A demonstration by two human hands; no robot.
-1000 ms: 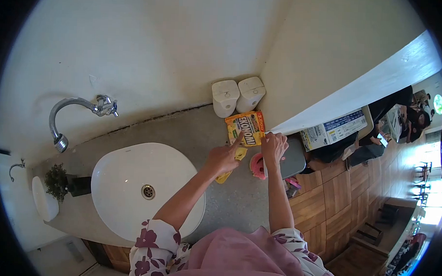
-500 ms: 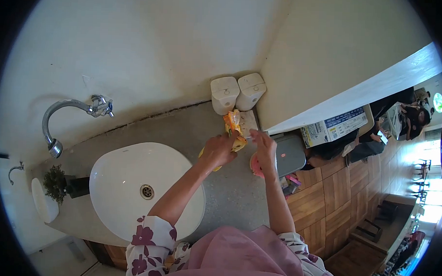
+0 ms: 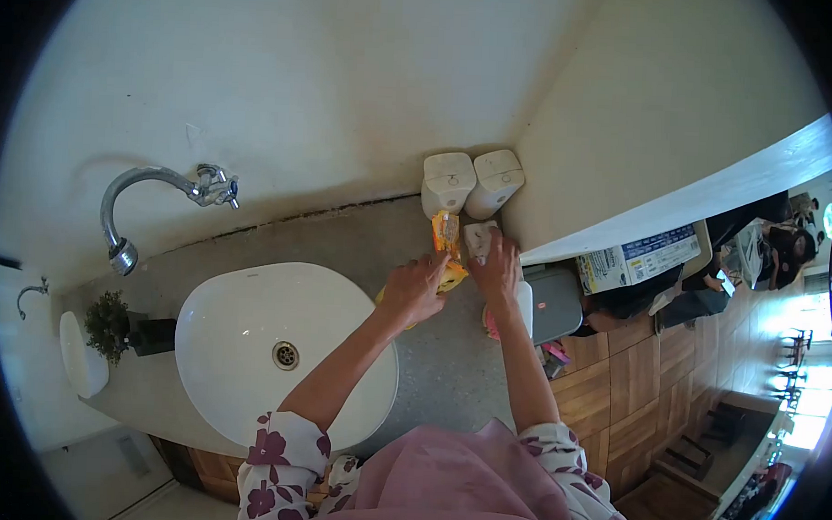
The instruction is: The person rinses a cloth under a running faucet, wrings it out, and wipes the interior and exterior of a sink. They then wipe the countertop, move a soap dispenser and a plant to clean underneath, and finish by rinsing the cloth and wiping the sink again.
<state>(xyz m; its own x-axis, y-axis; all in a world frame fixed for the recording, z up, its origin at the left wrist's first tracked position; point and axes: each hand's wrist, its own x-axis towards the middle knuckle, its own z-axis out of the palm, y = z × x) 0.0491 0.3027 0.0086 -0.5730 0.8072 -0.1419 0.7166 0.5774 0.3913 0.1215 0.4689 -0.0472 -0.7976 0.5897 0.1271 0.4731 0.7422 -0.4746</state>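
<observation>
My left hand (image 3: 417, 292) is closed on an orange and yellow printed packet (image 3: 446, 232), which points away toward the wall. A rounded yellow part (image 3: 452, 278) shows at its near end, and more yellow peeks out under the hand. My right hand (image 3: 498, 270) has its fingers closed on the near right side of an off-white, mottled flat piece (image 3: 478, 239) that lies on the grey counter (image 3: 444, 371). Beside my right wrist is a pink thing (image 3: 492, 322), mostly hidden by the forearm.
Two white containers (image 3: 448, 180) stand in the wall corner. A white basin (image 3: 240, 300) with a drain is at left, below a curved tap (image 3: 130, 190). A potted plant (image 3: 109, 325) sits beyond it. Right of the counter are a grey bin lid (image 3: 554, 304) and seated people.
My right hand has moved forward from above the pink thing onto the off-white piece. My left hand keeps the packet. The view has shifted slightly.
</observation>
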